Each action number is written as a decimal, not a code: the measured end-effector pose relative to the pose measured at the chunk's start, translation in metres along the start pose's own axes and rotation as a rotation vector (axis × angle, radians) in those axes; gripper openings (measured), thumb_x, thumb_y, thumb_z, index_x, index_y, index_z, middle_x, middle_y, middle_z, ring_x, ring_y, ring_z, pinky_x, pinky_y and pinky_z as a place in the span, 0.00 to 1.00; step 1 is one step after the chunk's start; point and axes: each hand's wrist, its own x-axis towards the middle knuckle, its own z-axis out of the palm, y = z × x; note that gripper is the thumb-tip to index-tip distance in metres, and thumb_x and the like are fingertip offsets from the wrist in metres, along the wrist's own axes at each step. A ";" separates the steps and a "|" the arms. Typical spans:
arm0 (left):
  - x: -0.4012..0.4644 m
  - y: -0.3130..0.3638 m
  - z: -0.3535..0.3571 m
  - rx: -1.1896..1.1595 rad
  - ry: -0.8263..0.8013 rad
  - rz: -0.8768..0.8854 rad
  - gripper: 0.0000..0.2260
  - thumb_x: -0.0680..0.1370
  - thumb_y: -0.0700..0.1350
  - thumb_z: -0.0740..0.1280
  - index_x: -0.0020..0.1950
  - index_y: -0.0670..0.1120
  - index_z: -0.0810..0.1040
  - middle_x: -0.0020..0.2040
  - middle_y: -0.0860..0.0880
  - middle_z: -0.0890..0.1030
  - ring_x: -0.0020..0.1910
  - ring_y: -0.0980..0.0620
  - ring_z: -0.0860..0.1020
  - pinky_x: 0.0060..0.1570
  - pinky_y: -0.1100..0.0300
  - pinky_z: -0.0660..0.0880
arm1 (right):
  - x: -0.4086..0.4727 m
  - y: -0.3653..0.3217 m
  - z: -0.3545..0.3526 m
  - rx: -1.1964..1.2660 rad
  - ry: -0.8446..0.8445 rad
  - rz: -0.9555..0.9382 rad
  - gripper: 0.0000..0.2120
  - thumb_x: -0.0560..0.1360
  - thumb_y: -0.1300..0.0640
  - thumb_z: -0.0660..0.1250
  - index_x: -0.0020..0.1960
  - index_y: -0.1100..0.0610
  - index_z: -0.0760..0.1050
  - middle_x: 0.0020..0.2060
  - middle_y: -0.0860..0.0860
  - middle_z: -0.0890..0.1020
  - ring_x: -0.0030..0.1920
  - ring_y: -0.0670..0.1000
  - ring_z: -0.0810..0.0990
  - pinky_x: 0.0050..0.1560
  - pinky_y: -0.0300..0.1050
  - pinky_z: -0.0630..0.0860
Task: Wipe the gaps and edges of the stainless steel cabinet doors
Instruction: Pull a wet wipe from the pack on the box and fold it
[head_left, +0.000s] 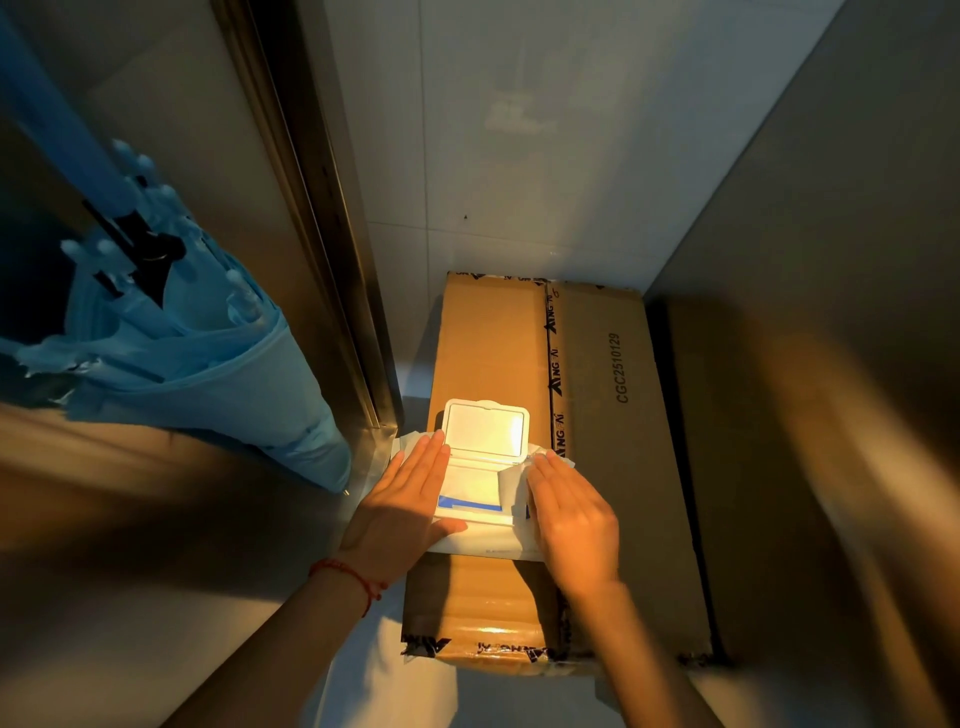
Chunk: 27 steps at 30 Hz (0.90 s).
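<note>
A white pack of wet wipes (475, 493) lies on a cardboard box (613, 415), its plastic lid flipped up and open. My left hand (402, 512) rests flat on the pack's left side, fingers straight. On the pack's right side my right hand (571, 512) lies flat, fingers straight. A red string bracelet circles my left wrist. A stainless steel cabinet door (171, 130) stands at the left, its dark vertical edge and gap (322, 218) running down towards the floor. Another steel panel (841, 234) rises at the right.
A folded light-blue umbrella (197, 353) leans against the left steel door. A white tiled wall (519, 130) stands behind the box. The pale floor shows around the box's near end.
</note>
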 end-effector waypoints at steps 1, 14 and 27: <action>0.000 0.000 0.000 -0.001 0.001 0.002 0.38 0.53 0.52 0.82 0.55 0.30 0.78 0.54 0.34 0.80 0.51 0.37 0.80 0.44 0.40 0.76 | -0.001 0.002 0.000 -0.002 0.011 -0.005 0.28 0.47 0.61 0.85 0.45 0.65 0.83 0.44 0.59 0.85 0.45 0.56 0.85 0.43 0.50 0.81; 0.002 -0.002 0.004 0.031 -0.053 -0.003 0.39 0.53 0.53 0.82 0.55 0.30 0.78 0.55 0.35 0.80 0.52 0.37 0.80 0.44 0.41 0.76 | -0.023 0.023 0.004 -0.033 -0.062 -0.069 0.32 0.39 0.56 0.86 0.41 0.65 0.84 0.42 0.59 0.85 0.43 0.55 0.85 0.38 0.48 0.81; 0.001 0.002 -0.001 0.010 -0.041 -0.016 0.38 0.53 0.50 0.83 0.55 0.29 0.78 0.54 0.33 0.80 0.51 0.36 0.80 0.43 0.40 0.75 | -0.024 0.025 0.004 -0.060 -0.041 -0.093 0.31 0.46 0.59 0.86 0.48 0.64 0.83 0.50 0.59 0.83 0.50 0.58 0.83 0.42 0.51 0.82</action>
